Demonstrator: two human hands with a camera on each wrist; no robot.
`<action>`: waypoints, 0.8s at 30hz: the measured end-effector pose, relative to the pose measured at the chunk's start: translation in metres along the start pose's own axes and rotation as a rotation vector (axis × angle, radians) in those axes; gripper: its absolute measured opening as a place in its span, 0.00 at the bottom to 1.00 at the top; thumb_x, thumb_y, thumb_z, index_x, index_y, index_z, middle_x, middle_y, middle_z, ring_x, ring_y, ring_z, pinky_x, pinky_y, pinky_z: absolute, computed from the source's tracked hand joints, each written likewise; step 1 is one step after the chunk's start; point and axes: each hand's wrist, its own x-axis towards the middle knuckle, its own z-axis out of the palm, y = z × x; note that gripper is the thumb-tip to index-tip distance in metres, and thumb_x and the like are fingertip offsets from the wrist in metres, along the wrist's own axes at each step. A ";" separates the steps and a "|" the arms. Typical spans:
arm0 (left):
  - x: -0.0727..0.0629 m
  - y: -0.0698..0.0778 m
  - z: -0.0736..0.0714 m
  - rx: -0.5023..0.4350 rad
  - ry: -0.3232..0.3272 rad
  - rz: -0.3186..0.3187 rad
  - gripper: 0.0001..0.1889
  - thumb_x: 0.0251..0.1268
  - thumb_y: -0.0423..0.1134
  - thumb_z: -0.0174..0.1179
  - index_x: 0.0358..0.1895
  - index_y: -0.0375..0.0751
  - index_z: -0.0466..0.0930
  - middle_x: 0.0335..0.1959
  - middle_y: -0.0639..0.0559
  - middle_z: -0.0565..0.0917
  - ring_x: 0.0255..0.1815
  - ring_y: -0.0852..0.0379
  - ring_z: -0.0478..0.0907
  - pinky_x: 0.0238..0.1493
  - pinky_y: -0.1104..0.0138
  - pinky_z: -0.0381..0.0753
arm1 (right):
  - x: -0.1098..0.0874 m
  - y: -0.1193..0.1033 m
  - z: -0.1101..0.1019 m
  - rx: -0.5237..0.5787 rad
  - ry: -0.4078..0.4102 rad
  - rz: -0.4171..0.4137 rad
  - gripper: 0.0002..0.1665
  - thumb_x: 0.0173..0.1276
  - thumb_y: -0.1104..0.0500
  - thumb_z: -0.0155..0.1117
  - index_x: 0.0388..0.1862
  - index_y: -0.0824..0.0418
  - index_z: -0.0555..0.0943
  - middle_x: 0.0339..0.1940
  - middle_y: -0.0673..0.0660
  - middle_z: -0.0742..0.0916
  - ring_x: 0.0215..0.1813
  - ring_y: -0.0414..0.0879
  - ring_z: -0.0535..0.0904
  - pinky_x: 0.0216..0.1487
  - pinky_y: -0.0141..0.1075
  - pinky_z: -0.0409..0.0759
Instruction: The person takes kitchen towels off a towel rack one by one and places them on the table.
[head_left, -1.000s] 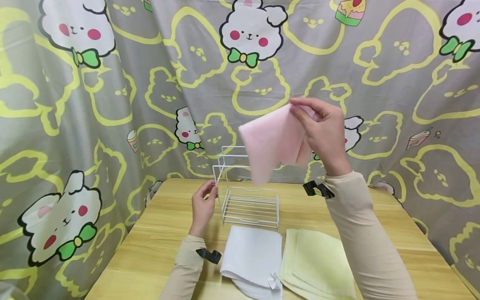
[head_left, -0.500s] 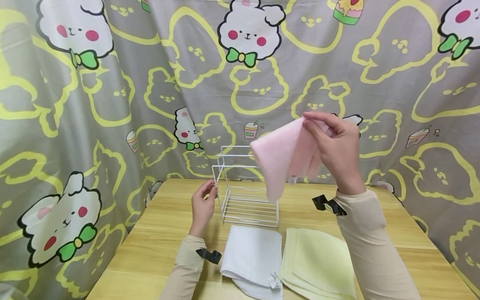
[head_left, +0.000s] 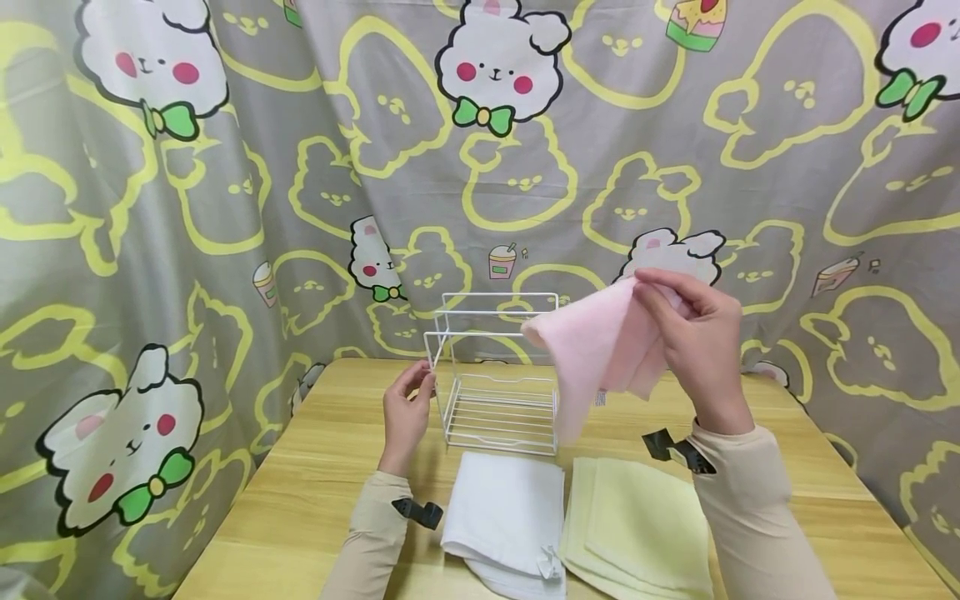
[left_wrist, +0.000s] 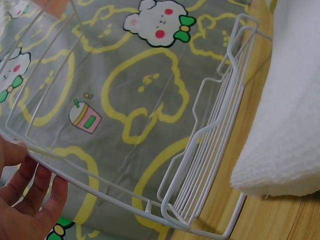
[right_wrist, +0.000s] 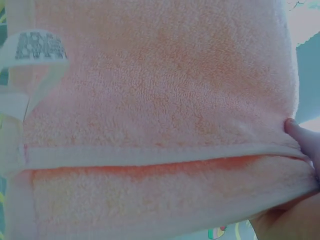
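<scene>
My right hand (head_left: 703, 346) pinches a folded pink towel (head_left: 588, 337) by its top edge, holding it in the air over the right part of the table. The towel droops to the left, and in the right wrist view its terry surface (right_wrist: 160, 90) and a white printed label (right_wrist: 42, 47) show. With fingertips and thumb, my left hand (head_left: 407, 412) holds the left side frame of a white wire rack (head_left: 498, 437). In the left wrist view those fingers (left_wrist: 54, 195) lie against the rack's side bar (left_wrist: 100, 192). The towel overlaps the rack's right upper part in the head view.
A folded white towel (head_left: 506, 517) with a small tag lies in front of the rack. To its right is a stack of folded yellow towels (head_left: 645, 525). All stand on a wooden table (head_left: 300, 500), with a patterned curtain (head_left: 300, 208) behind.
My right hand has moved down and to the right with the pink towel, uncovering more of the rack's top. The left hand stays on the rack's side.
</scene>
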 end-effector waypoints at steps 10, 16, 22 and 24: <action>0.000 -0.001 0.001 0.002 0.018 -0.015 0.12 0.70 0.24 0.61 0.54 0.22 0.82 0.45 0.27 0.83 0.42 0.49 0.83 0.43 0.66 0.92 | -0.016 0.004 -0.018 0.034 0.031 0.042 0.14 0.62 0.67 0.76 0.48 0.67 0.90 0.40 0.48 0.92 0.32 0.38 0.82 0.28 0.20 0.80; 0.000 -0.002 0.000 -0.008 0.013 -0.006 0.13 0.70 0.24 0.61 0.55 0.20 0.80 0.45 0.26 0.83 0.38 0.65 0.81 0.42 0.70 0.91 | -0.025 0.001 -0.027 0.024 0.051 0.059 0.14 0.63 0.66 0.76 0.47 0.68 0.89 0.40 0.51 0.91 0.26 0.38 0.79 0.23 0.20 0.78; 0.000 -0.004 0.000 -0.002 0.014 -0.006 0.13 0.70 0.23 0.60 0.55 0.20 0.80 0.45 0.26 0.83 0.37 0.68 0.80 0.41 0.73 0.90 | -0.033 0.007 -0.033 -0.008 0.043 0.115 0.12 0.63 0.66 0.76 0.47 0.64 0.90 0.44 0.52 0.91 0.31 0.38 0.83 0.26 0.21 0.83; 0.000 -0.004 0.001 -0.004 0.010 -0.005 0.13 0.70 0.23 0.60 0.55 0.21 0.80 0.45 0.26 0.83 0.37 0.68 0.80 0.40 0.74 0.90 | -0.037 0.012 -0.035 -0.024 0.033 0.133 0.13 0.64 0.66 0.76 0.47 0.63 0.90 0.45 0.51 0.91 0.33 0.38 0.84 0.28 0.21 0.84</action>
